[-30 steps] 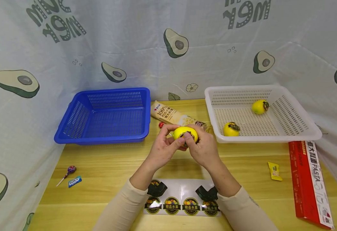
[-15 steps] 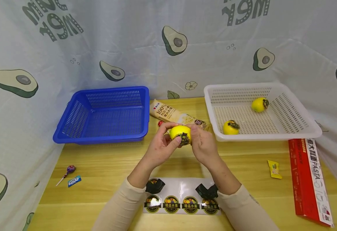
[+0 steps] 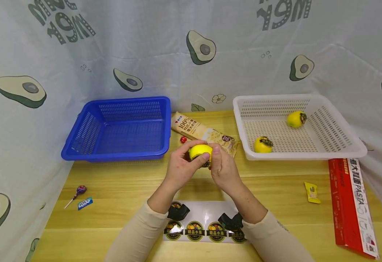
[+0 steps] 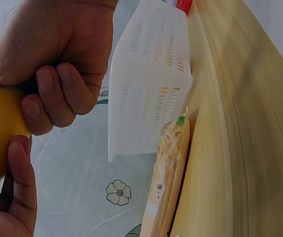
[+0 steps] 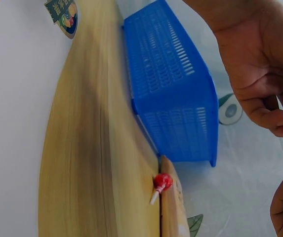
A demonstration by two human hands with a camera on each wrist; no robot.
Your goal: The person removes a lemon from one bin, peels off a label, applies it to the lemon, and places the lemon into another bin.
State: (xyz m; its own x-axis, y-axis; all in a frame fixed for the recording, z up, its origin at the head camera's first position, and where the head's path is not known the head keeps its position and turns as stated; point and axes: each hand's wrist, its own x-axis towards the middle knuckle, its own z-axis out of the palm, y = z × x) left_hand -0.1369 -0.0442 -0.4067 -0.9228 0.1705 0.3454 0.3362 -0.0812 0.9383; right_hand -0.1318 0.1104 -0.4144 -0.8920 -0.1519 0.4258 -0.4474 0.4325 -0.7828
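Note:
In the head view, my left hand grips a yellow lemon above the middle of the table, its thumb across the near side. A dark round sticker shows on the lemon's lower front, partly covered by that thumb. My right hand holds the lemon's right end, thumb raised along it and fingers curled. From the left wrist, the lemon shows at the left edge with the right hand's curled fingers against it. Below my forearms lies a white sheet of round fruit stickers.
A blue basket stands back left. Two stickered lemons lie in a white basket back right. Between them are a pasta bag and red lollipop. A purple lollipop, candies and red pasta box lie sideways.
The lemon has shifted slightly left and turned, its sticker now facing lower. My right thumb has moved off the sticker to the lemon's right end.

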